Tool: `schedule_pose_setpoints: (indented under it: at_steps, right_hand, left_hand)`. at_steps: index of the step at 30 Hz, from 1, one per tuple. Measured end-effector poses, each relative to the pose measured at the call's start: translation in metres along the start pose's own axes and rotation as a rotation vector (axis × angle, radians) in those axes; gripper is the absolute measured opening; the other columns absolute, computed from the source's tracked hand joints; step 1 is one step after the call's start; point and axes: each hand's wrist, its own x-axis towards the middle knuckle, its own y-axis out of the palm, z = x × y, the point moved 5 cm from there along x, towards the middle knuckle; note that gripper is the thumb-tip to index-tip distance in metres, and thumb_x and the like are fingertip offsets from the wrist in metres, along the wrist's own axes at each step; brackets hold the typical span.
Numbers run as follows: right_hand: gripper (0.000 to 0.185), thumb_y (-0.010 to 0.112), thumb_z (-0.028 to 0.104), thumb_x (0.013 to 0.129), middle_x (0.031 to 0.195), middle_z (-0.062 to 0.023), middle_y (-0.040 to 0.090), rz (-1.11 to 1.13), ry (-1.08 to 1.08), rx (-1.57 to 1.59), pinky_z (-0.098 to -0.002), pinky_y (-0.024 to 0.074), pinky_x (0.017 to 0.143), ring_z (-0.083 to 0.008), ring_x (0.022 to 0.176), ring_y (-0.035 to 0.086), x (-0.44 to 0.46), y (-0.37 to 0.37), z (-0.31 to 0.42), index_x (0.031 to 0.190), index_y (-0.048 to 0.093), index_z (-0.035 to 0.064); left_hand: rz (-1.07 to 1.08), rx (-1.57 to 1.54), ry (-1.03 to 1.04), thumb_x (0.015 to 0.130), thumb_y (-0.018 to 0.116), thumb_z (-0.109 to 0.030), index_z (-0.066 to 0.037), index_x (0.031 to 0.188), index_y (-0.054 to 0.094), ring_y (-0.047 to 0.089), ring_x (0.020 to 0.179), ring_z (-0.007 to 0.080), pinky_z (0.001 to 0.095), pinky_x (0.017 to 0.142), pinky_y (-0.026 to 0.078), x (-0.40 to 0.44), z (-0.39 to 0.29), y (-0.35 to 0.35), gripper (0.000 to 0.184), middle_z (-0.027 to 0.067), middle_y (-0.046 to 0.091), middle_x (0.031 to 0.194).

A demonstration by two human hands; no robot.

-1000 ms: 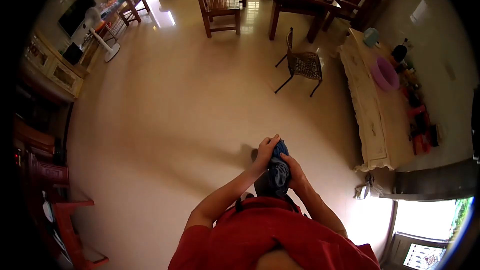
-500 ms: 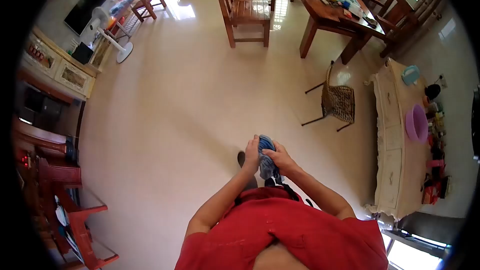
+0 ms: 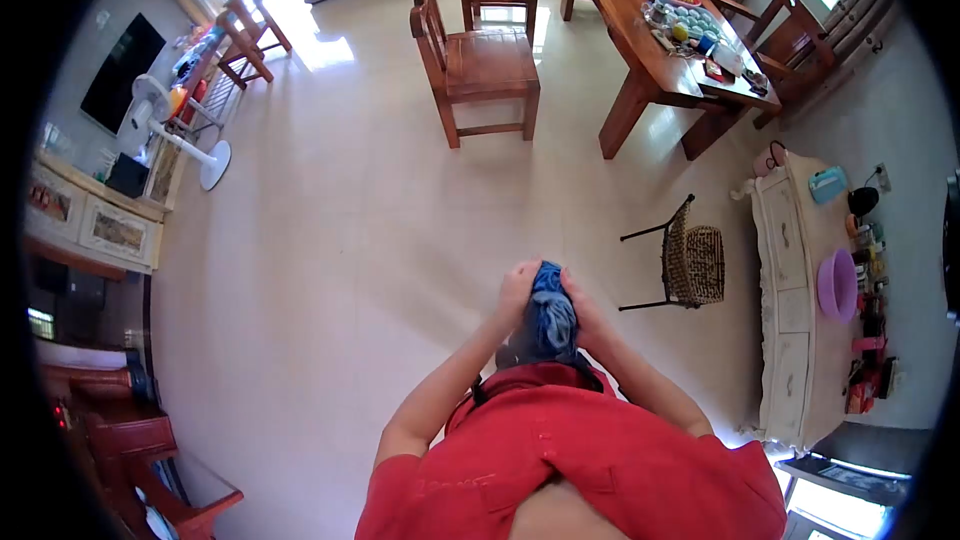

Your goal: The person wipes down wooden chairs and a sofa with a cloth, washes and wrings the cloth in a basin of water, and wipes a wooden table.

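Observation:
Close in front of my body I hold a bunched blue bundle (image 3: 553,318), darker at the top and paler grey-blue lower down. Its folds look like cloth or yarn; I cannot tell which. My left hand (image 3: 517,292) grips its left side near the top, fingers curled against it. On the opposite side, my right hand (image 3: 588,316) presses along the bundle with the thumb near its upper end. The bundle's lower end reaches down toward the hem of my red shirt (image 3: 560,430).
A wicker chair (image 3: 694,262) stands ahead to the right, beside a pale dresser (image 3: 795,320) bearing a purple basin (image 3: 837,285). Farther off are a wooden chair (image 3: 490,65) and a laden wooden table (image 3: 625,25). A white fan (image 3: 214,165) stands at left, on the tiled floor (image 3: 330,240).
Both hands have shifted slightly up and to the right with the bundle, which looks more opened out between them. My view has tilted and moved, so the furniture sits differently.

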Motion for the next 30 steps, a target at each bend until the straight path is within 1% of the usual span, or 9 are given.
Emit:
schedule_pose_setpoints:
  at_steps: [6,13,16,18,19,22,27,28,30]
  right_hand:
    - [0.04,0.05,0.039,0.087,0.099,-0.0091,0.062,0.124,0.187,0.041,-0.0331,0.0517,0.074,-0.0185,0.082,0.062,0.1,0.025,0.045,0.109,0.053,0.0046]
    - [0.033,0.058,0.018,0.079,0.092,-0.0086,0.058,0.08,-0.057,-0.325,-0.0285,0.0493,0.07,-0.0165,0.079,0.058,0.203,0.119,0.126,0.107,0.05,0.0021]
    - [0.028,0.057,0.009,0.079,0.092,-0.0077,0.058,0.018,-0.182,-0.373,-0.0278,0.0457,0.075,-0.0144,0.081,0.055,0.245,0.144,0.153,0.106,0.051,0.0]
    - [0.021,0.059,0.013,0.08,0.085,-0.0067,0.058,0.006,-0.609,-0.891,-0.0274,0.0438,0.072,-0.0141,0.079,0.053,0.271,0.151,0.177,0.095,0.053,0.0]
    - [0.027,0.059,0.023,0.079,0.078,-0.0177,0.055,-0.042,-0.715,-0.919,-0.0347,0.0421,0.067,-0.0243,0.072,0.054,0.269,0.157,0.19,0.085,0.049,-0.0015]
    - [0.024,0.059,0.022,0.079,0.076,-0.0178,0.054,-0.217,-0.645,-1.165,-0.036,0.0413,0.066,-0.0261,0.071,0.053,0.278,0.138,0.203,0.081,0.051,-0.0001]
    - [0.021,0.056,0.021,0.08,0.083,-0.0175,0.051,-0.456,-0.945,-1.312,-0.0397,0.0414,0.069,-0.0344,0.078,0.051,0.263,0.109,0.215,0.082,0.054,0.001]
    - [0.019,0.055,0.021,0.081,0.084,-0.0173,0.051,-0.51,-0.937,-1.3,-0.0397,0.0415,0.07,-0.0341,0.079,0.05,0.254,0.106,0.225,0.082,0.055,0.0015]
    - [0.019,0.054,0.021,0.081,0.083,-0.0186,0.052,-0.568,-0.908,-1.302,-0.0409,0.0417,0.069,-0.0354,0.078,0.051,0.247,0.092,0.239,0.082,0.053,0.0016]
  left_hand:
    - [-0.111,0.008,-0.027,0.084,0.054,-0.03,-0.001,0.094,0.057,0.054,0.077,0.0134,0.0279,0.072,0.044,0.108,-0.029,-0.068,0.031,0.0063,0.058,0.084]
    - [-0.2,-0.157,-0.111,0.084,0.054,-0.042,-0.004,0.093,0.054,0.054,0.08,0.0155,0.0289,0.069,0.045,0.191,-0.104,-0.123,0.039,0.0068,0.056,0.086]
    - [0.198,-0.593,-0.206,0.089,0.038,-0.053,-0.008,0.099,0.052,0.054,0.083,0.0172,0.0305,0.075,0.046,0.219,-0.128,-0.103,0.047,0.0036,0.054,0.092]
    - [0.283,-0.598,-0.266,0.091,0.032,-0.052,-0.009,0.104,0.053,0.055,0.09,0.0181,0.0319,0.079,0.047,0.237,-0.138,-0.101,0.05,0.0039,0.056,0.098]
    - [0.343,-0.703,-0.314,0.09,0.036,-0.04,-0.007,0.108,0.052,0.056,0.092,0.0188,0.0321,0.081,0.047,0.242,-0.149,-0.094,0.04,0.0067,0.057,0.102]
    - [0.594,-0.67,-0.176,0.091,0.038,-0.038,-0.005,0.111,0.053,0.056,0.097,0.0228,0.0346,0.086,0.047,0.296,-0.119,-0.095,0.041,0.0105,0.057,0.107]
    - [0.467,-0.489,-0.628,0.089,0.038,-0.039,-0.007,0.105,0.057,0.061,0.085,0.0224,0.0349,0.076,0.051,0.307,-0.137,-0.057,0.04,0.0093,0.061,0.096]
    - [0.745,-0.633,-0.707,0.088,0.04,-0.036,-0.005,0.102,0.057,0.061,0.082,0.023,0.0353,0.074,0.052,0.325,-0.121,-0.037,0.037,0.0113,0.062,0.092]
    - [0.746,-0.611,-0.813,0.088,0.041,-0.032,-0.004,0.097,0.057,0.061,0.081,0.0234,0.0354,0.073,0.052,0.319,-0.139,-0.007,0.033,0.0126,0.061,0.089]
